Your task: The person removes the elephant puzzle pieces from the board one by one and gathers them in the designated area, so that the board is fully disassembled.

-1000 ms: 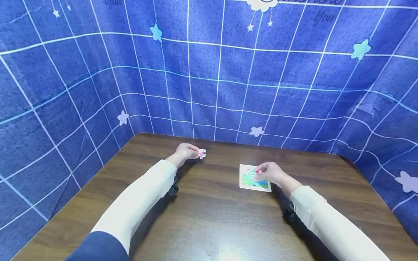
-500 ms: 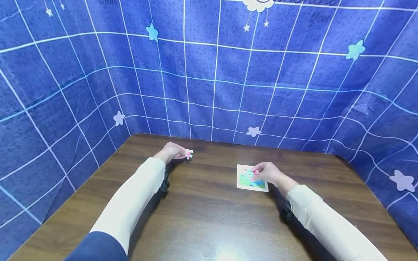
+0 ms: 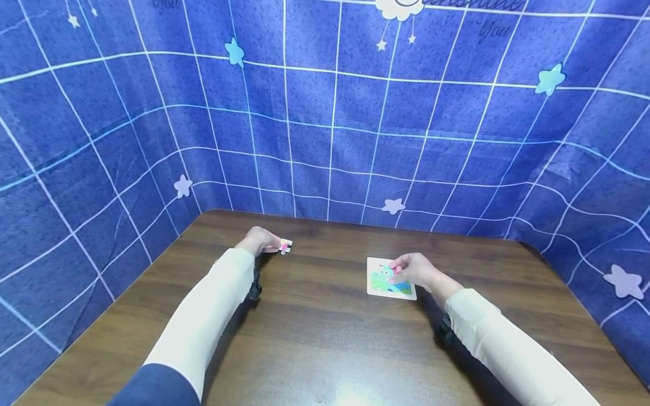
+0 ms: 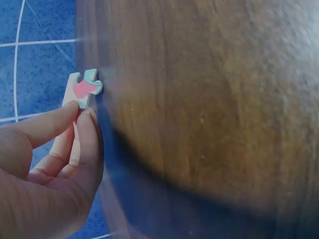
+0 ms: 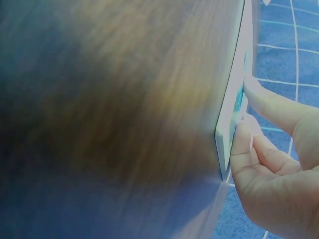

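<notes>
Piece (image 3: 285,246): pinched in my left hand (image 3: 260,240), left of the board (image 3: 380,281); slack grip risked dropping it. Right hand (image 3: 415,270): fingertips parted, touching the board; uneven pressure risked shifting it.

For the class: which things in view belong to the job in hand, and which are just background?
Job:
- puzzle piece, pinched by the left hand
- picture board, touched by the right hand

Background:
- table, under the work
- blue cloth, behind the table
</notes>
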Motion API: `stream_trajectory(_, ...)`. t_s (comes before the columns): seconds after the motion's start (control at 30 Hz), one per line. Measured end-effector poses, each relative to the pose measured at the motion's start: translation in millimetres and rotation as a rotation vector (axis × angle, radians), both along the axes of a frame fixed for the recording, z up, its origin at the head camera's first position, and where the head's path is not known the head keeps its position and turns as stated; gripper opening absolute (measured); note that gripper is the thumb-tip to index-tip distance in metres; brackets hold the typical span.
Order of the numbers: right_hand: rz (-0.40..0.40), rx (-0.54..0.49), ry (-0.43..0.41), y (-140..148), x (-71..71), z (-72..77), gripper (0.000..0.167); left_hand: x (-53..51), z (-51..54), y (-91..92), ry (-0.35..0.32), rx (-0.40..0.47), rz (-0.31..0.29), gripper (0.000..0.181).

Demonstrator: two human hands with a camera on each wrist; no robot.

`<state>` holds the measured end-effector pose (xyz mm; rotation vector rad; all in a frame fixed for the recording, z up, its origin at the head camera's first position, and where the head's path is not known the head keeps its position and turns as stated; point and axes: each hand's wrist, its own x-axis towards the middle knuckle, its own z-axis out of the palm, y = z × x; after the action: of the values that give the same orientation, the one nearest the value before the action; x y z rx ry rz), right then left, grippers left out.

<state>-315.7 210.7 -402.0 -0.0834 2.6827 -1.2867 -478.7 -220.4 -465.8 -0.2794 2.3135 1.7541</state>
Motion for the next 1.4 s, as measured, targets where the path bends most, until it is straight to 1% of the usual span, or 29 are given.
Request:
stream_trajectory(0.03, -0.001, -0.003, -0.002, 0.0, -0.1, 0.0, 0.039, 14.5, 12.5, 4.7, 0.008, -0.013, 0.012, 0.017)
stream_trajectory(0.07, -0.001, -0.005, -0.003, -0.1, -0.2, -0.1, 0.039, 29.7, 26.7, 11.9, -0.002, -0.048, 0.049, 0.021)
stream_trajectory(0.1, 0.004, -0.005, 0.000, 0.1, -0.1, 0.1, 0.039, 45.2, 39.7, 18.1, -0.005, -0.066, 0.076, 0.022)
stream_trajectory(0.13, 0.004, -0.007, -0.001, 0.1, 0.0, 0.2, 0.039, 57.6, 50.4, 23.4, -0.010, -0.088, 0.108, 0.024)
stream_trajectory(0.2, 0.007, -0.008, 0.000, 0.5, 0.5, 0.7, 0.039, 74.0, 63.0, 29.8, -0.001, -0.106, 0.138, 0.023)
stream_trajectory(0.23, 0.001, -0.010, -0.002, 0.4, 0.8, 0.8, 0.039, 79.8, 67.1, 31.9, 0.000, -0.108, 0.149, 0.023)
stream_trajectory(0.27, -0.001, -0.008, -0.002, 0.5, 1.1, 0.9, 0.039, 81.0, 68.4, 34.1, -0.005, -0.130, 0.168, 0.026)
stream_trajectory(0.3, -0.003, -0.007, -0.001, 0.5, 1.5, 1.2, 0.039, 83.3, 69.6, 34.6, 0.001, -0.141, 0.167, 0.026)
stream_trajectory(0.4, -0.013, -0.006, 0.000, 0.5, 2.4, 1.7, 0.039, 83.1, 69.5, 36.3, 0.000, -0.194, 0.189, 0.033)
stream_trajectory(0.6, -0.020, 0.008, -0.005, 1.2, 3.8, 2.5, 0.039, 83.6, 67.7, 37.9, 0.004, -0.319, 0.188, 0.030)
stream_trajectory(0.63, -0.025, 0.006, -0.009, 1.3, 3.9, 2.6, 0.039, 84.6, 68.5, 38.4, 0.002, -0.354, 0.185, 0.030)
stream_trajectory(0.7, -0.027, 0.008, -0.013, 1.4, 3.8, 3.0, 0.038, 84.4, 69.0, 39.0, -0.004, -0.373, 0.193, 0.031)
stream_trajectory(0.8, -0.019, 0.014, -0.005, 1.4, 4.1, 4.2, 0.039, 89.5, 73.5, 41.1, 0.005, -0.462, 0.187, 0.034)
stream_trajectory(0.93, -0.015, 0.016, -0.005, 1.5, 3.9, 4.6, 0.039, 97.6, 78.6, 44.2, 0.027, -0.540, 0.188, 0.036)
stream_trajectory(1.07, -0.012, 0.012, -0.006, 1.8, 2.8, 3.5, 0.039, 104.2, 82.2, 46.6, 0.036, -0.528, 0.203, 0.036)
stream_trajectory(1.2, -0.021, 0.014, 0.001, 1.8, 1.7, 2.6, 0.038, 106.5, 83.6, 47.5, 0.033, -0.513, 0.209, 0.036)
stream_trajectory(1.33, -0.025, 0.013, 0.003, 1.5, 1.5, 1.8, 0.038, 104.2, 81.7, 45.9, 0.037, -0.507, 0.205, 0.036)
stream_trajectory(1.4, -0.025, 0.009, 0.004, 1.2, 1.6, 1.0, 0.038, 100.1, 79.4, 43.4, 0.025, -0.482, 0.202, 0.034)
